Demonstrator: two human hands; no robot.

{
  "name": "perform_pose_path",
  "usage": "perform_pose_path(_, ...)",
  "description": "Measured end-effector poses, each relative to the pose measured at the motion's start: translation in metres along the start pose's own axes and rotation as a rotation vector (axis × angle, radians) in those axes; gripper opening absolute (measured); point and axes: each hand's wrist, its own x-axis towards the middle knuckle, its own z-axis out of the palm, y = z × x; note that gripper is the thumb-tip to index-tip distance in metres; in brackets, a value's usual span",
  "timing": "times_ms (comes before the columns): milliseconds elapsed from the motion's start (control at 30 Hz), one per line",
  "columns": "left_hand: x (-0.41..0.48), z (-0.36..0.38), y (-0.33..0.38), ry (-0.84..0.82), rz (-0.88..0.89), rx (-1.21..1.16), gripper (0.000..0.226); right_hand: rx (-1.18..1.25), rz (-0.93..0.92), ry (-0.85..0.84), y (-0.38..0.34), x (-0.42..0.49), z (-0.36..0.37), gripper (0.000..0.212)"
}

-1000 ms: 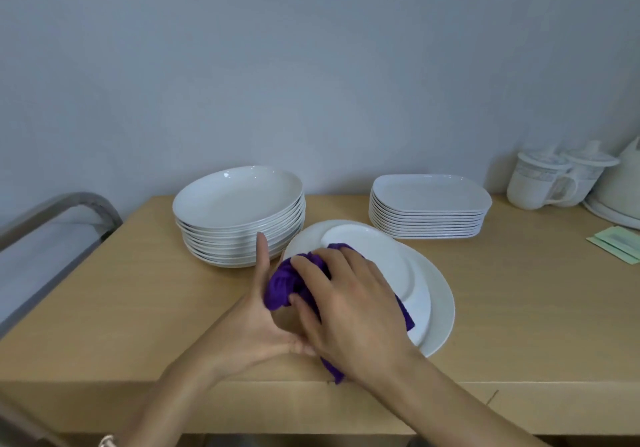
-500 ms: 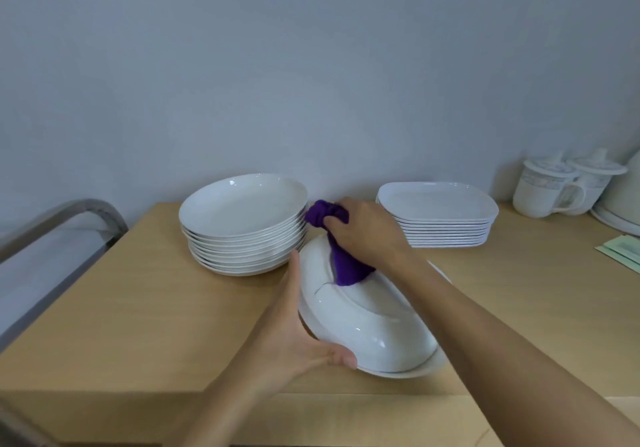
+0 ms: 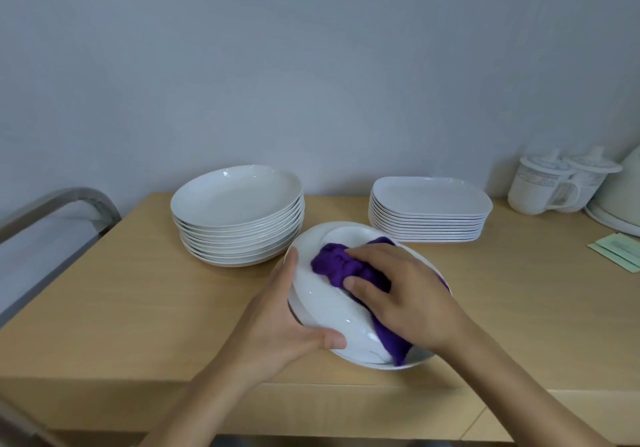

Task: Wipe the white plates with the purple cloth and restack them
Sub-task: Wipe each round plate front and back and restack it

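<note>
Item under work: upturned plate [image 3: 320, 308], centre front of surface [image 3: 138, 294], tilted, resting on a second plate [image 3: 417, 362] beneath.

L hand [image 3: 277, 322] grip: clamped on that plate's 9 o'clock rim, thumb across the back at approx. 7 o'clock.

R hand [image 3: 405, 302] grip: closed round the purple cloth [image 3: 332, 264], pressing it on the plate's back, approx. mid-dish.

As seen, the plate's long axis runs 11 to 5 o'clock.

From the L grip the round stack [image 3: 239, 224] lies at 11 o'clock, near. The rect. stack [image 3: 427, 218] lies at 1 o'clock, further off.

Judgement: restacking falls to the L hand, which is nearer; the cloth must lift off first.
</note>
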Motion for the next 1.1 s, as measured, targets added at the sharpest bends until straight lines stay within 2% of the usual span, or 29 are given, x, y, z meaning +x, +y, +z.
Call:
perform_pose_path(67,-0.001,0.0,0.002,-0.021,0.028,-0.008,0.135,0.035,-0.039,-0.04,-0.006,0.01,0.008,0.047)
perform_pose_path(167,-0.003,-0.001,0.006,-0.029,0.096,0.011,0.116,0.049,-0.03,-0.011,-0.005,0.032,0.014,0.046)
perform_pose_path(367,-0.004,-0.003,0.005,-0.007,-0.019,0.05,0.139,-0.042,0.168,0.092,0.015,0.047,0.01,0.039)
perform_pose_path(467,-0.006,-0.003,0.01,0.001,0.012,0.043,0.117,-0.091,0.22,0.099,0.025,0.027,0.002,0.038)
perform_pose_path(567,-0.007,-0.002,0.014,-0.007,0.014,0.039,0.1,-0.101,0.175,0.07,0.023,0.001,-0.005,0.04)
perform_pose_path(633,-0.006,-0.001,0.011,-0.005,0.015,0.022,0.107,-0.077,0.113,0.03,0.012,-0.008,-0.006,0.048)
perform_pose_path(700,-0.006,0.0,0.008,-0.008,-0.017,0.015,0.125,-0.056,0.05,-0.015,0.0,-0.009,-0.002,0.054)
perform_pose_path(733,-0.006,0.0,0.008,-0.012,-0.047,0.022,0.135,-0.052,0.027,-0.028,-0.004,-0.007,0.001,0.055)
perform_pose_path(800,-0.007,0.0,0.01,-0.022,-0.055,0.035,0.14,-0.04,0.023,-0.027,-0.008,0.004,0.007,0.048)
perform_pose_path(833,-0.007,0.0,0.01,-0.019,-0.032,0.031,0.134,-0.033,0.033,-0.014,-0.009,0.009,0.009,0.044)
perform_pose_path(900,-0.008,-0.001,0.009,-0.025,0.011,-0.02,0.107,-0.036,0.074,0.021,-0.009,0.02,0.013,0.039)
perform_pose_path(1000,-0.008,-0.001,0.01,-0.017,0.032,-0.237,0.083,-0.043,0.159,0.063,-0.002,0.028,0.014,0.038)
perform_pose_path(1100,-0.007,-0.001,0.019,0.182,-0.098,-0.535,0.065,-0.032,0.231,0.099,0.005,0.026,0.008,0.036)
